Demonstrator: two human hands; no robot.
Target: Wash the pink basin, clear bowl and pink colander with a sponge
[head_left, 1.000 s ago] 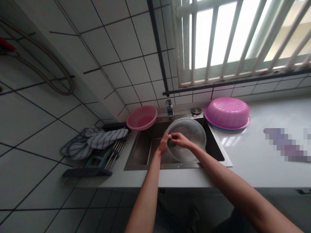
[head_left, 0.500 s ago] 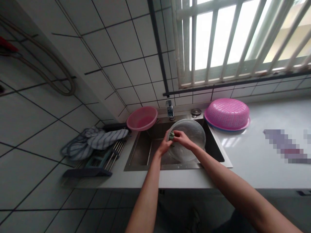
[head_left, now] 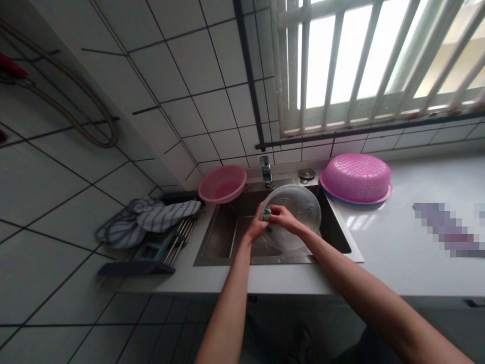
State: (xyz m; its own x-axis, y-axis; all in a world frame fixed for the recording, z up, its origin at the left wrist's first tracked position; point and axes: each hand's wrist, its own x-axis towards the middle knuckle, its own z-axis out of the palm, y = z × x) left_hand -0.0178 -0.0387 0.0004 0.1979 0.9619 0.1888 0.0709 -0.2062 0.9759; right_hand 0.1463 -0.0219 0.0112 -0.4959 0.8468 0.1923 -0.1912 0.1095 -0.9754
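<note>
A clear plastic colander bowl (head_left: 299,207) is tilted over the steel sink (head_left: 220,237). My left hand (head_left: 254,228) grips its near left rim. My right hand (head_left: 285,218) is closed on a small green scrub pad (head_left: 267,214) pressed against the bowl's rim, right next to the left hand's fingers.
A pink bowl (head_left: 222,183) sits at the sink's back left corner, the tap (head_left: 265,171) behind the sink. An upturned pink colander (head_left: 356,177) rests on the white counter (head_left: 397,242) to the right. A striped cloth (head_left: 151,217) lies on a drying rack (head_left: 159,247) at left.
My right hand with the scrub pad has slid up along the bowl's rim, and the bowl has tipped slightly. My left hand keeps its hold.
</note>
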